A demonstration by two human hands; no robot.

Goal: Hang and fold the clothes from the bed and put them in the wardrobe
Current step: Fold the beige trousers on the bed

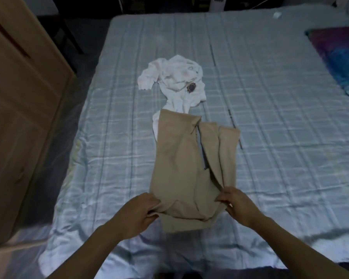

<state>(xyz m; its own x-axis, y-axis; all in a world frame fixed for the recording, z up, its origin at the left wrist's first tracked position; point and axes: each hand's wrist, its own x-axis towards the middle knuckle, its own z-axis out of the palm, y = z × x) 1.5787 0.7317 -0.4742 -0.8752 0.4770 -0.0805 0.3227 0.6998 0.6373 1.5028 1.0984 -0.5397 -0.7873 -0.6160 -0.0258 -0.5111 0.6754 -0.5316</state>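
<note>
Two hands pinch beige garment (181,166) near edge on bed (270,117): left hand (138,211), right hand (235,203)

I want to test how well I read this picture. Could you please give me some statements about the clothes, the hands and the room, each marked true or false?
1. The left hand and the right hand both grip the beige garment. True.
2. The white garment is neatly folded. False: it lies crumpled.
3. The white garment lies beyond the beige garment and touches it. True.
4. The wardrobe stands right of the bed. False: it stands on the left.
</note>
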